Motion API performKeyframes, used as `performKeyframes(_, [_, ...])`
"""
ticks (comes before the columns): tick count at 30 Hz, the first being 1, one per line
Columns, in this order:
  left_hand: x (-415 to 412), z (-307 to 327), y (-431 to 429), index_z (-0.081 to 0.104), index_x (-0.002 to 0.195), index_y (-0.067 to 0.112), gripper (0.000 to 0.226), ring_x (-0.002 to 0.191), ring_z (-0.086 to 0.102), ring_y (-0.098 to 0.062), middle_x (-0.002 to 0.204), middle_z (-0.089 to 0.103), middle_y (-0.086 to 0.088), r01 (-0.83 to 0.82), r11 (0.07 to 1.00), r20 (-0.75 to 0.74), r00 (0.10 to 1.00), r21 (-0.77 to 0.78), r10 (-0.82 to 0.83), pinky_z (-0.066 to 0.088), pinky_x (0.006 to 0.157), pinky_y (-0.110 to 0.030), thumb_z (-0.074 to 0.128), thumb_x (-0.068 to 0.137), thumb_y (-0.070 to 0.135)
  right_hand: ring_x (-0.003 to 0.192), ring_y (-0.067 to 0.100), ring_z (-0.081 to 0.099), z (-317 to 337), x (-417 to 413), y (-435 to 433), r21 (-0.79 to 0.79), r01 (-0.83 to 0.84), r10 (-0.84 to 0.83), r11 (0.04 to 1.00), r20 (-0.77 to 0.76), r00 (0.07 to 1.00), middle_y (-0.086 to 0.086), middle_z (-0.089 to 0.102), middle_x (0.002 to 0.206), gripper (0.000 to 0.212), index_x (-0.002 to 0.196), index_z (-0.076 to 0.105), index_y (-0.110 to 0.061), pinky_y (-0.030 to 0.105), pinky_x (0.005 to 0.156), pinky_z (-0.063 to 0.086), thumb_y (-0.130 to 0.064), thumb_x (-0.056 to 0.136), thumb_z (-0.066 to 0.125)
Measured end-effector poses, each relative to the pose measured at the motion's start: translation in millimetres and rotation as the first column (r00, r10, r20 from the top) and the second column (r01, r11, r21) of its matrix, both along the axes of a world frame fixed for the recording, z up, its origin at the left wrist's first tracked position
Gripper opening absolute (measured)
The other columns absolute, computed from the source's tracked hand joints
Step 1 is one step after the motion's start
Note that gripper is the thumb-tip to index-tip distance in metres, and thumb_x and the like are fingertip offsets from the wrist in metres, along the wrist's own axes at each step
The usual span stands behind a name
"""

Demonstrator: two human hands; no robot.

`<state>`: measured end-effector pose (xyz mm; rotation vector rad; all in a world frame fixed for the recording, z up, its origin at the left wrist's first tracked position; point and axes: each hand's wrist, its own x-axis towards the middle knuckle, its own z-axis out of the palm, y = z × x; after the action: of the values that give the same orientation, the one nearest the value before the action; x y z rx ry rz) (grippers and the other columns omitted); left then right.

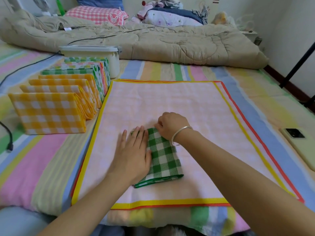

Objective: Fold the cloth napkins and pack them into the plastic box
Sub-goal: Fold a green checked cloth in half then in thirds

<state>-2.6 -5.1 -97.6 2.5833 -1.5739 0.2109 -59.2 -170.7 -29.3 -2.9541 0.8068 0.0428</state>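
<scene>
Now right grip (172,125) pinches far corner of green napkin (163,159).

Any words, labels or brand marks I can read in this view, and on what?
None can be read.
Pillow patch: a bunny picture, no legible words.
Tag on the quilt: too small to read.
Phone, box: no marks show.

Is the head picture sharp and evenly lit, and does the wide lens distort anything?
Head view: soft, even light, no hard shadows under the left hand or right hand; the green checked napkin is sharp; the plastic box and beige quilt look slightly soft; the right forearm looks stretched toward the bottom corner.
</scene>
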Motion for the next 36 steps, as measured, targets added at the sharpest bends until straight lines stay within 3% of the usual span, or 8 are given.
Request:
performKeyframes(7, [-1.4, 0.8, 0.9, 0.04, 0.15, 0.004, 0.067, 0.149, 0.029, -0.025, 0.157, 0.038, -0.011, -0.005, 1.0, -0.002, 1.0, 0.004, 0.005, 0.022, 0.119, -0.057, 0.02, 0.098, 0.04, 0.106, 0.021, 0.049, -6.1, 0.1, -0.6, -0.027, -0.066, 0.07, 0.997, 0.2, 0.977, 0.002, 0.059, 0.104, 0.026, 0.1, 0.061, -0.015, 0.032, 0.074, 0.043, -0.033, 0.099, 0.042])
performKeyframes(14, [-1.1, 0.0, 1.2, 0.036, 0.153, 0.007, 0.068, 0.149, 0.029, -0.024, 0.16, 0.034, -0.01, 0.017, 1.0, -0.018, 1.0, 0.01, -0.017, 0.026, 0.118, -0.055, 0.019, 0.098, 0.043, 0.105, 0.029, 0.055, -2.8, 0.8, 1.6, -0.05, 0.112, -0.114, 0.992, -0.039, 0.993, 0.008, 0.052, 0.118, 0.05, 0.118, 0.054, -0.011, 0.035, 0.073, 0.039, -0.053, 0.098, 0.036])
performKeyframes(17, [-1.7, -0.1, 0.8, 0.034, 0.154, 0.007, 0.069, 0.149, 0.028, -0.024, 0.161, 0.031, -0.009, 0.015, 1.0, -0.033, 0.999, 0.016, -0.015, 0.025, 0.118, -0.053, 0.016, 0.097, 0.044, 0.1, 0.03, 0.057, -7.5, -8.6, 7.7, 0.202, 0.266, -0.282, 0.943, 0.052, 0.958, 0.009, 0.053, 0.118, 0.05, 0.121, 0.049, -0.012, 0.035, 0.073, 0.044, -0.055, 0.096, 0.043])
performKeyframes(20, [-2.1, 0.1, 0.9, 0.032, 0.154, 0.007, 0.073, 0.15, 0.025, -0.024, 0.161, 0.03, -0.01, -0.012, 1.0, -0.039, 0.999, 0.026, 0.013, 0.024, 0.119, -0.052, 0.012, 0.096, 0.045, 0.094, 0.025, 0.061, -4.7, -26.2, 13.9, 0.577, 0.346, -0.488, 0.74, 0.105, 0.867, 0.009, 0.064, 0.112, 0.049, 0.124, 0.049, -0.01, 0.037, 0.08, 0.05, -0.049, 0.094, 0.052])
performKeyframes(25, [-5.3, 3.4, 0.9, 0.018, 0.158, 0.009, 0.079, 0.153, 0.014, -0.023, 0.165, 0.017, -0.008, -0.037, 0.998, -0.03, 0.999, 0.05, 0.039, 0.015, 0.122, -0.052, 0.001, 0.091, 0.048, 0.09, 0.023, 0.068, -10.2, -60.0, 28.8, 0.719, 0.291, -0.508, 0.631, 0.1, 0.856, 0.007, 0.072, 0.103, 0.026, 0.103, 0.067, -0.011, 0.042, 0.088, 0.054, -0.032, 0.098, 0.053])
performKeyframes(29, [-3.6, 9.4, 3.8, 0.014, 0.159, 0.014, 0.082, 0.154, 0.006, -0.016, 0.167, 0.011, -0.002, -0.043, 0.999, -0.08, 0.996, -0.002, 0.042, 0.003, 0.124, -0.05, 0.002, 0.088, 0.052, 0.081, 0.024, 0.068, -15.4, -62.8, 37.0, 0.686, 0.234, -0.519, 0.689, 0.241, 0.82, 0.002, 0.073, 0.082, 0.009, 0.099, 0.063, -0.021, 0.043, 0.079, 0.056, -0.023, 0.096, 0.055])
performKeyframes(32, [3.5, 25.9, 11.2, 0.014, 0.159, 0.016, 0.079, 0.153, 0.007, -0.013, 0.166, 0.012, 0.001, -0.082, 0.98, -0.273, 0.962, -0.179, 0.031, -0.006, 0.124, -0.039, 0.021, 0.089, 0.053, 0.076, 0.021, 0.065, -2.2, -56.7, 40.8, 0.594, 0.168, -0.425, 0.787, 0.324, 0.845, -0.002, 0.07, 0.072, 0.01, 0.098, 0.062, -0.027, 0.039, 0.073, 0.054, -0.023, 0.097, 0.054])
performKeyframes(36, [24.4, 53.9, 29.7, 0.026, 0.156, 0.01, 0.072, 0.149, 0.022, -0.021, 0.161, 0.029, -0.004, -0.204, 0.856, -0.387, 0.922, -0.474, 0.005, 0.014, 0.123, -0.039, 0.045, 0.094, 0.04, 0.069, 0.016, 0.06, 31.9, -35.9, 51.0, 0.417, 0.023, -0.196, 0.908, 0.376, 0.905, -0.006, 0.067, 0.071, 0.015, 0.104, 0.062, -0.033, 0.034, 0.067, 0.051, -0.025, 0.098, 0.05])
